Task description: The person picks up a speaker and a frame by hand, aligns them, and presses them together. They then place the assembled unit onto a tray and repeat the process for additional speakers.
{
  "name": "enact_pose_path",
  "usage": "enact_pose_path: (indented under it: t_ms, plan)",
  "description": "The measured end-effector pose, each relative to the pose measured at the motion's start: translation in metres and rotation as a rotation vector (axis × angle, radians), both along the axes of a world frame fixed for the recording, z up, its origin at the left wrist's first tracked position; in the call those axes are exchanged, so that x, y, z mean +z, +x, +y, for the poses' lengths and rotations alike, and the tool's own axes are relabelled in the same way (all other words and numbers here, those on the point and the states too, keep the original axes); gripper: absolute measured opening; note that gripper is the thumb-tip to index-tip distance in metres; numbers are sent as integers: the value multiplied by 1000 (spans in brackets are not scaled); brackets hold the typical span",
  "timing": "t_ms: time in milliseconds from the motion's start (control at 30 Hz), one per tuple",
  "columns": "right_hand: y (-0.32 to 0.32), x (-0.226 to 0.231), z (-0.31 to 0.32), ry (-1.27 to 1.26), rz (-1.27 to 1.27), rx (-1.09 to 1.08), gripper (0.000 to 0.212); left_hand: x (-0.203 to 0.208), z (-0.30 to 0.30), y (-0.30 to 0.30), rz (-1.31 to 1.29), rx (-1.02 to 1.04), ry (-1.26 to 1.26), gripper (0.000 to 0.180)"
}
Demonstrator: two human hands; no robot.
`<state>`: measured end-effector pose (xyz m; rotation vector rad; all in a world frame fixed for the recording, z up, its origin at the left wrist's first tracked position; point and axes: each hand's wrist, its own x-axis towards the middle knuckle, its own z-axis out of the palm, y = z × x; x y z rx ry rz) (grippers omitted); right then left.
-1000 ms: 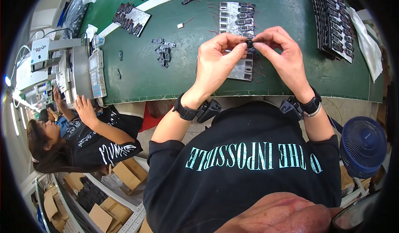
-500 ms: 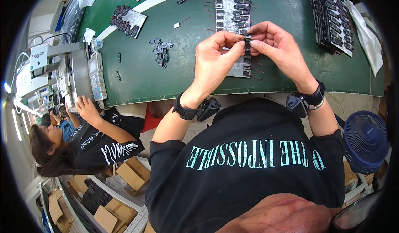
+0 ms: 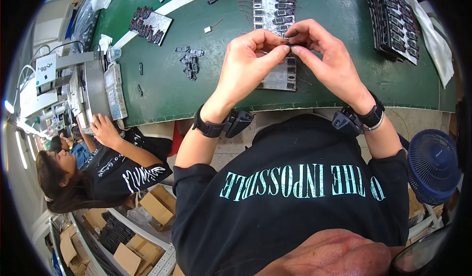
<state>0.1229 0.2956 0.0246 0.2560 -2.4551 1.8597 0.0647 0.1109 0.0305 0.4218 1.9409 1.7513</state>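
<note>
My left hand (image 3: 246, 64) and my right hand (image 3: 330, 58) meet above the green table (image 3: 211, 91), thumbs and forefingers pinched together. Between their fingertips is a small black part (image 3: 289, 45), mostly covered by the fingers. Beneath them lies a light board (image 3: 269, 17) carrying rows of small black rectangular modules (image 3: 284, 13) with thin dark wires sticking out at the sides. My hands hide the board's middle. To the left, a little pile of similar black modules (image 3: 191, 64) rests on the table.
Farther left is another board (image 3: 164, 26) heaped with modules. A white connector-like piece (image 3: 208, 29) lies on the table. At right stand stacked loaded boards (image 3: 396, 25), a white cloth (image 3: 435, 49) and a blue fan (image 3: 433, 163). A co-worker's hand (image 3: 104, 130) is near a machine keypad (image 3: 115, 91).
Both hands have shifted slightly, the left one a bit to the left, and their fingertips have come closer together. The black part is now more hidden between them.
</note>
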Motion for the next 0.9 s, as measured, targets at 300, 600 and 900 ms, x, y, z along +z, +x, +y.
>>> enact_pose_path:
  t_ms: [300, 600, 900]
  plan:
    - [7, -6, 15, 332, 216, -117, 31, 2, -17, -27, 23, 141, -92, 15]
    - [22, -29, -2, 634, 453, -4, 40, -8, -1, -27, 361, -48, -447, 17]
    - [23, -36, 2, 562, 454, -5, 41, -17, 9, -16, 701, -73, -558, 12]
